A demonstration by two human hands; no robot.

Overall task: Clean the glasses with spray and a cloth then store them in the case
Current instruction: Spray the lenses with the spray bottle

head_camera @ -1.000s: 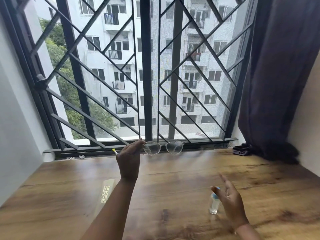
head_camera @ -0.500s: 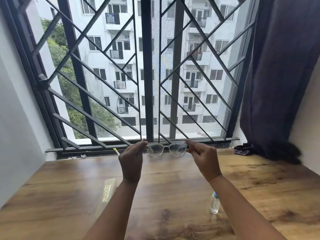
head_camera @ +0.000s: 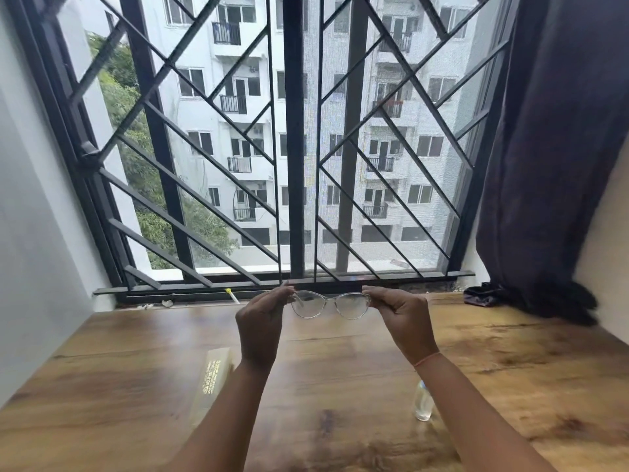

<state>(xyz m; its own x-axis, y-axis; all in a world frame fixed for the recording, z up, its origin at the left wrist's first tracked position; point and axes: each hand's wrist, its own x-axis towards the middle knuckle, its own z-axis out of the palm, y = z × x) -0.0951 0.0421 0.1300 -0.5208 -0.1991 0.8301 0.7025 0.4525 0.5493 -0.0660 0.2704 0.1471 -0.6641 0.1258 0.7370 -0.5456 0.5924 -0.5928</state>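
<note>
Glasses [head_camera: 330,304] above the table [head_camera: 136,352], ends pinched in curled fingers of left hand [head_camera: 260,323] and right hand [head_camera: 403,318].

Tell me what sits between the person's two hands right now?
The clear-framed glasses, pinched at each end by the left hand and right hand, in the head view.

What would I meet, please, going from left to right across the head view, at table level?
pale case → left hand → glasses → right hand → dark cloth → curtain
</note>
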